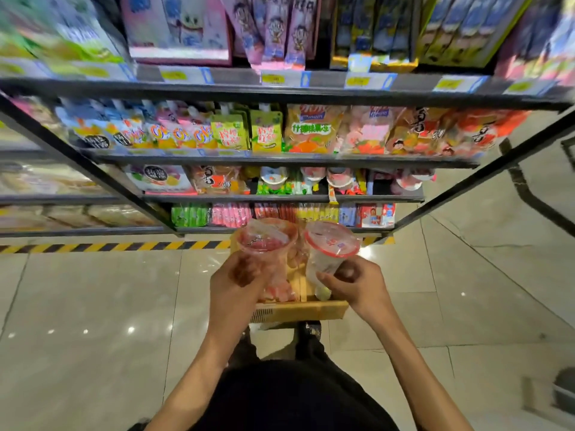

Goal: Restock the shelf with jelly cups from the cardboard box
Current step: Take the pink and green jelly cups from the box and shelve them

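Above the cardboard box (298, 311), left hand (236, 281) gripped a pink jelly cup (267, 244); right hand (357, 286) gripped a pale jelly cup (329, 247).

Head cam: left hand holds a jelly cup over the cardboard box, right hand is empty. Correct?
Not quite. The right hand is not empty: it grips a second cup, the pale jelly cup with the red rim. The rest stands: the left hand holds the pink jelly cup over the cardboard box. The head view shows both.
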